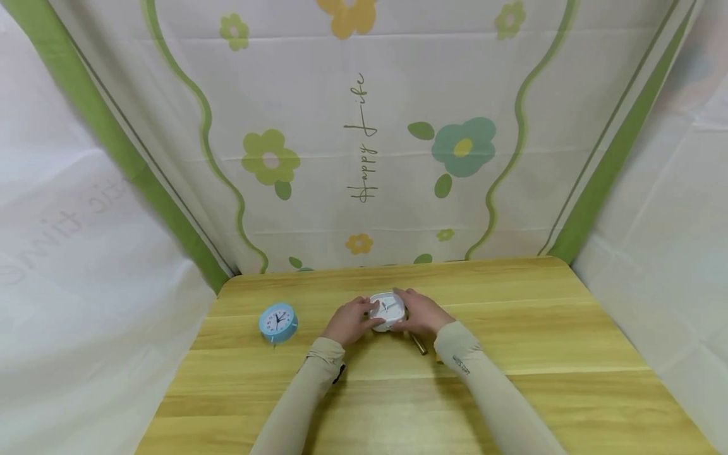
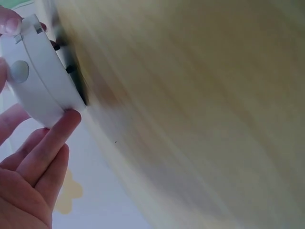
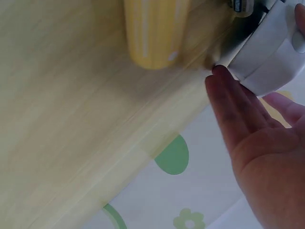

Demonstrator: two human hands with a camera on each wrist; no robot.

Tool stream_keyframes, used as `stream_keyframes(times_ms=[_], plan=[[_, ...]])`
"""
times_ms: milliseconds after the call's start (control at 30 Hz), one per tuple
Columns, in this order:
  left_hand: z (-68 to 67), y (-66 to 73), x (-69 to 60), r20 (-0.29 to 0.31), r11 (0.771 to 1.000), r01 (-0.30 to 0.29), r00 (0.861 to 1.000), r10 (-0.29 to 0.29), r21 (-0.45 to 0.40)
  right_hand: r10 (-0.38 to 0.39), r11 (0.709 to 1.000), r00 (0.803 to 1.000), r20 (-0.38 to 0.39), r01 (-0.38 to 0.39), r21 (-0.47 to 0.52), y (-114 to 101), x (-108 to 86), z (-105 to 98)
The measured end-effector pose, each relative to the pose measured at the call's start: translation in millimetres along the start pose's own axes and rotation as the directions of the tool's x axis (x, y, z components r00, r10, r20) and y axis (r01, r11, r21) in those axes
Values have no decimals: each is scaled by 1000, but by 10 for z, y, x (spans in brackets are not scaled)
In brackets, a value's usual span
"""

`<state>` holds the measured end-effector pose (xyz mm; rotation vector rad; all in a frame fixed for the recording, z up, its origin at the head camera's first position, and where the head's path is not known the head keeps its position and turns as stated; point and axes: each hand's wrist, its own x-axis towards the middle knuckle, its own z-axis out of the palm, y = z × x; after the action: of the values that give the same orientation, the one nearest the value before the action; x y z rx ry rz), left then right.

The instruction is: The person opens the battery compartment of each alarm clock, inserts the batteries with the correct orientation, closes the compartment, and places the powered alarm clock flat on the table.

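Yellow wood-grain table [image 1: 546, 335]: left hand [image 1: 345, 321] and right hand [image 1: 423, 313] fingers grip white rounded-square clock [image 1: 390, 311], right of round light-blue clock [image 1: 277, 321].

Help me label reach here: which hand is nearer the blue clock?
Left. The left hand is right of the blue clock, with a gap between; the right hand is farther right, on the far side of the white clock.
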<state>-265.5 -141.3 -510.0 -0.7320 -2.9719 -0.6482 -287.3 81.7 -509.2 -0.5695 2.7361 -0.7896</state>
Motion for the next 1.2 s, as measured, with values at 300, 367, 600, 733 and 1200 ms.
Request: stream_keyframes(times_ms=[300, 367, 600, 733, 1200], plan=[[24, -1, 6, 26, 1000, 4, 1000, -4, -15, -69, 997, 996, -59, 71, 29, 1, 13, -7], [52, -6, 20, 39, 1000, -5, 999, 5, -15, -74, 996, 994, -76, 77, 36, 12, 1, -18], [121, -63, 37, 61, 1000, -9, 998, 10, -13, -93, 994, 991, -101, 98, 47, 14, 1, -48], [123, -79, 34, 73, 1000, -5, 997, 6, -21, -116, 992, 985, -129, 123, 42, -21, 19, -62], [149, -140, -3, 80, 998, -31, 996, 35, -51, -182, 983, 966, -184, 183, -11, -200, 40, -35]])
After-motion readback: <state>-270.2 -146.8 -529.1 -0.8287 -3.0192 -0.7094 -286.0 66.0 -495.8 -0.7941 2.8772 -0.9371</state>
